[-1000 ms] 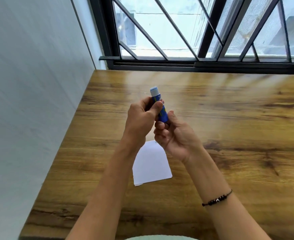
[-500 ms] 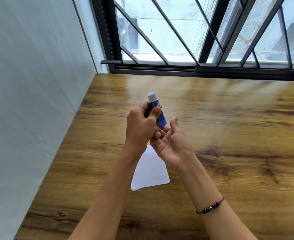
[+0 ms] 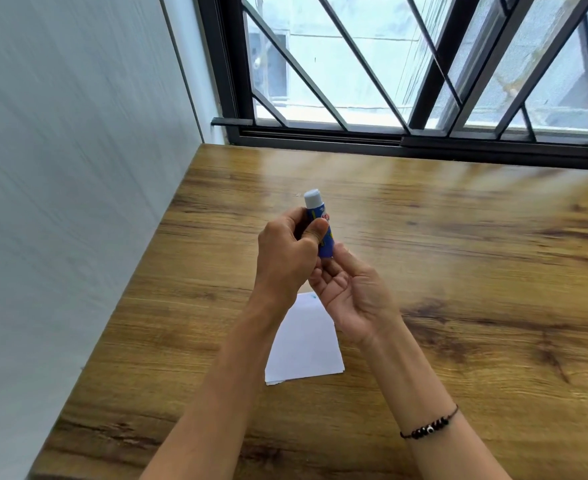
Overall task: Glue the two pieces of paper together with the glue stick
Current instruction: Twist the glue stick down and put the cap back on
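Left grip: the left hand is closed round the middle of the glue stick, thumb pressed across its blue label, fingers curled behind.
Right grip: the right hand is palm up and mostly spread, its thumb and fingertips meeting the stick's lower end; whether they pinch it or only touch it cannot be told.
Glue stick: held nearly upright above the desk, white end uppermost, tilted slightly left.
Paper: white sheets lie flat on the desk under the wrists, a second edge showing at the lower left corner; partly hidden by both forearms.
Bracelet: a dark beaded bracelet circles the right wrist.
Surroundings: pale wall at left, barred window beyond the desk.
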Demonstrator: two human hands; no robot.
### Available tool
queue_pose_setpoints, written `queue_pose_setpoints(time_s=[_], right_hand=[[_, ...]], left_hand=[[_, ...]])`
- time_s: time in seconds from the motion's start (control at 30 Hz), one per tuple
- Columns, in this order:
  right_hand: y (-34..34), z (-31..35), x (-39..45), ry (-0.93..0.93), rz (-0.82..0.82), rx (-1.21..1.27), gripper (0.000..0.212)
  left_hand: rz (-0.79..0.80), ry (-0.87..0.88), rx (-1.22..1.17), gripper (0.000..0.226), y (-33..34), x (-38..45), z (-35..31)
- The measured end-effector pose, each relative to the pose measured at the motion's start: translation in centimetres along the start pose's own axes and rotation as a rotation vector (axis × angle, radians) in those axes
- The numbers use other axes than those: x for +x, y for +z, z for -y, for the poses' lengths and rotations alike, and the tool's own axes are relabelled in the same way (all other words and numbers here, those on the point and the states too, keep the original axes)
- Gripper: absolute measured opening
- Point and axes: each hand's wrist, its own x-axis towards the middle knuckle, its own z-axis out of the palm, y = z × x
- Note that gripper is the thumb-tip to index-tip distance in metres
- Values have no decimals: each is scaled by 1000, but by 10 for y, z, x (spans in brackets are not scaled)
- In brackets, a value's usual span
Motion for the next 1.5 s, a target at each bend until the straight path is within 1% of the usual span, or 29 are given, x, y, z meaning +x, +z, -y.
queue_pose_setpoints(time_s=[0.07,0.13,0.27,0.4,0.47,0.6,0.7,0.8,0.9,0.93,1.0,1.07,1.17,1.23,1.27,1.4,1.5], right_hand=[[0,0,-1,44,-8,23,35],[1,1,0,68,-32,33,40],[1,2,-1,60,-44,40,28],[0,2,-1,-21,-10,-14,12],[0,1,-1,-41,0,-33,8],[0,1,-3,3,1,-20,20],[2,0,-3,56,-29,20,34],[2,-1,-1,36,-60,30,28],[2,-2,-2,-29,-20,30,14],[1,-3,-2,-55,-7,22,12],[0,-5,-2,-86,7,6,15],[0,-6,-2,-79,21,7,20],[2,-6,-4,0,11,51,25],[3,-6,-4,48,-16,79,36],[3,-6,-5,63,-25,83,38],[4,-4,-6,91,-26,99,26],[4,-3,-8,53,-21,94,19]], left_hand=[[2,0,8,9,0,0,-2],[9,-5,-11,7,0,-2,-4],[4,11,-17,7,0,-3,-6],[-7,22,41,14,-1,-1,-6],[-3,17,44,17,-1,-2,-5],[-8,8,28,13,-3,-1,-6],[-3,8,21,8,-2,-2,-6],[4,8,7,9,-1,-3,-7],[-1,15,18,14,-2,-3,-8],[0,16,25,14,-2,-3,-8],[3,16,37,13,-4,-3,-8],[-2,5,33,11,-5,-3,-8],[-10,-16,6,8,-5,-3,-7],[-11,-8,15,7,-4,-3,-6],[-13,3,24,7,-4,-4,-5],[-23,15,22,8,-5,-4,-5],[-20,4,10,11,-5,-4,-5]])
